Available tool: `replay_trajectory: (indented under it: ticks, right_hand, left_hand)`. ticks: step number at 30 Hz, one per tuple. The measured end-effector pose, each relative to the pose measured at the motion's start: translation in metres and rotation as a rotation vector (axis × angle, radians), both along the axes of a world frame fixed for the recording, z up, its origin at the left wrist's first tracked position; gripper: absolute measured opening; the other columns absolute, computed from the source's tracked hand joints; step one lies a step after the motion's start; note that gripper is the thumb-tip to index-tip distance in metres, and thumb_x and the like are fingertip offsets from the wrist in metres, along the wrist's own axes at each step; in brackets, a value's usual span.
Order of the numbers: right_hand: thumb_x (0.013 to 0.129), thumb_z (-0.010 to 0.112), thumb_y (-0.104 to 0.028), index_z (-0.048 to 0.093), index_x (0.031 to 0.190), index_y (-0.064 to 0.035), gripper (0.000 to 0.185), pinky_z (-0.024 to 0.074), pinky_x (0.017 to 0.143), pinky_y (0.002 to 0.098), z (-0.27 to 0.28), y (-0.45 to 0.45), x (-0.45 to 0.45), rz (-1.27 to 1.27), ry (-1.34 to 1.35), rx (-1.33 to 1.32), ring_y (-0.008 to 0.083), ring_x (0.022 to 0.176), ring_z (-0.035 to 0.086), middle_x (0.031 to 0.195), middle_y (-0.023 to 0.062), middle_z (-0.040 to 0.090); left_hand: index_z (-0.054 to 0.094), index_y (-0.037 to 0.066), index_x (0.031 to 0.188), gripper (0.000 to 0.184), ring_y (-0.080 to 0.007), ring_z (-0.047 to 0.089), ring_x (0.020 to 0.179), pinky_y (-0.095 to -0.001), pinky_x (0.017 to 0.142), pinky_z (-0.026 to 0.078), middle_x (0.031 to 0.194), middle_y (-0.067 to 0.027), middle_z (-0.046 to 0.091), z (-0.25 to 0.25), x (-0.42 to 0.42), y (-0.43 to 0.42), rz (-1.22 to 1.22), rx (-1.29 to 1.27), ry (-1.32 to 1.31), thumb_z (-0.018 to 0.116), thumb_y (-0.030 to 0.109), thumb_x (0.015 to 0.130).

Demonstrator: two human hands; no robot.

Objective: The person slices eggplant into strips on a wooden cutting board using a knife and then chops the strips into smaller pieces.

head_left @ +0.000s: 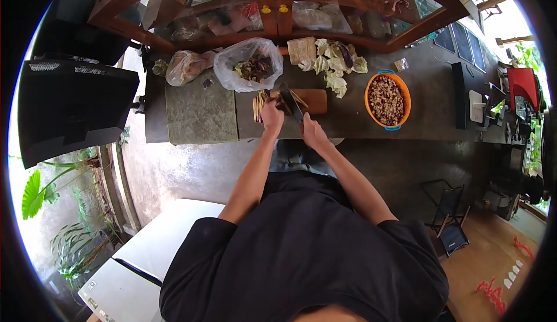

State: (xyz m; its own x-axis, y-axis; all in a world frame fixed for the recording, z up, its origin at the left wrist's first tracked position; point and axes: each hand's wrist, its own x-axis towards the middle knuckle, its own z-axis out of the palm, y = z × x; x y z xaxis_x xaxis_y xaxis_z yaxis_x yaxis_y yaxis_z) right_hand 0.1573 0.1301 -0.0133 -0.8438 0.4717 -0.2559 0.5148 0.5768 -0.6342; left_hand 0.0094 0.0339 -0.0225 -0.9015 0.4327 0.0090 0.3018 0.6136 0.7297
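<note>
A wooden cutting board (315, 100) lies near the counter's front edge. My right hand (313, 131) is closed round the handle of a knife (292, 102), its broad dark blade angled up and left across the board. At the board's left end my left hand (271, 116) is closed on a bunch of thin, pale yellow-green stalks that look like long beans (257, 108). Some cut pieces (299, 98) rest on the board beside the blade. My fingers partly hide the bunch, and I cannot tell whether the blade touches it.
Behind the board sits a clear plastic bag (223, 69) with leafy scraps. Beside it are a tied bag (184, 68), a tan block (301, 50) and loose cabbage-like leaves (336, 61). An orange basket (367, 98) of brown-and-white pieces stands right; a grey mat (202, 113) lies left.
</note>
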Motion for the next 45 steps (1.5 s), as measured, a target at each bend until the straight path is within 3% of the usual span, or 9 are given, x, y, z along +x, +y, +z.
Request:
replay_trajectory:
  ticks: [2, 12, 18, 24, 29, 32, 45]
  right_hand:
    - [0.097, 0.048, -0.019, 0.040, 0.100, -0.0023, 0.019, 0.0456, 0.068, 0.0627, -0.001, 0.005, 0.002, 0.034, 0.024, -0.019, 0.0532, 0.076, 0.059, 0.078, 0.0311, 0.062]
    - [0.097, 0.049, -0.020, 0.040, 0.100, -0.0019, 0.020, 0.0464, 0.065, 0.0618, 0.021, -0.001, 0.038, 0.033, -0.029, 0.036, 0.0512, 0.071, 0.061, 0.073, 0.0294, 0.062]
    - [0.097, 0.048, -0.021, 0.041, 0.100, -0.0026, 0.020, 0.0465, 0.065, 0.0623, 0.036, 0.010, 0.023, 0.015, -0.005, 0.053, 0.0514, 0.072, 0.061, 0.073, 0.0296, 0.062]
    - [0.097, 0.048, -0.022, 0.042, 0.100, -0.0037, 0.019, 0.0464, 0.068, 0.0622, 0.047, 0.002, 0.022, 0.047, 0.021, 0.027, 0.0523, 0.073, 0.060, 0.075, 0.0301, 0.062]
    - [0.097, 0.049, -0.021, 0.041, 0.100, -0.0039, 0.019, 0.0450, 0.068, 0.0632, 0.032, 0.006, 0.024, 0.050, 0.025, -0.003, 0.0528, 0.074, 0.059, 0.076, 0.0305, 0.062]
    - [0.096, 0.050, -0.020, 0.041, 0.100, -0.0039, 0.019, 0.0448, 0.068, 0.0633, 0.041, 0.008, 0.024, 0.052, 0.032, -0.008, 0.0526, 0.073, 0.059, 0.075, 0.0302, 0.062]
    - [0.096, 0.051, -0.020, 0.040, 0.100, -0.0045, 0.019, 0.0452, 0.064, 0.0629, 0.036, 0.004, 0.021, 0.054, 0.089, 0.037, 0.0520, 0.069, 0.059, 0.072, 0.0295, 0.061]
  left_hand:
    - [0.072, -0.001, 0.099, 0.031, -0.0397, 0.065, 0.094, -0.0420, 0.083, 0.052, 0.102, -0.0211, 0.068, -0.004, 0.000, -0.001, 0.011, -0.029, 0.014, 0.057, -0.003, 0.072]
    - [0.071, -0.003, 0.098, 0.032, -0.0395, 0.063, 0.099, -0.0417, 0.088, 0.050, 0.107, -0.0213, 0.067, -0.012, -0.002, -0.002, 0.027, 0.055, 0.026, 0.055, -0.005, 0.070]
    - [0.070, -0.002, 0.096, 0.030, -0.0409, 0.064, 0.096, -0.0430, 0.085, 0.051, 0.101, -0.0210, 0.067, -0.011, -0.003, -0.008, 0.007, -0.065, -0.037, 0.055, -0.004, 0.070]
    - [0.070, -0.001, 0.096, 0.026, -0.0397, 0.066, 0.091, -0.0435, 0.081, 0.053, 0.095, -0.0206, 0.070, -0.017, -0.001, -0.004, 0.113, 0.136, -0.017, 0.058, -0.001, 0.073]
    - [0.069, 0.000, 0.095, 0.024, -0.0385, 0.068, 0.083, -0.0441, 0.076, 0.054, 0.082, -0.0198, 0.070, 0.018, 0.003, 0.001, 0.117, -0.009, -0.005, 0.060, 0.002, 0.072]
    - [0.069, 0.000, 0.092, 0.022, -0.0369, 0.069, 0.081, -0.0434, 0.076, 0.054, 0.081, -0.0199, 0.070, -0.006, -0.001, 0.003, 0.144, -0.063, 0.009, 0.062, 0.004, 0.072]
    - [0.071, 0.001, 0.100, 0.026, -0.0336, 0.070, 0.088, -0.0387, 0.081, 0.054, 0.091, -0.0175, 0.073, -0.008, 0.000, 0.000, 0.139, 0.056, -0.137, 0.066, 0.011, 0.076]
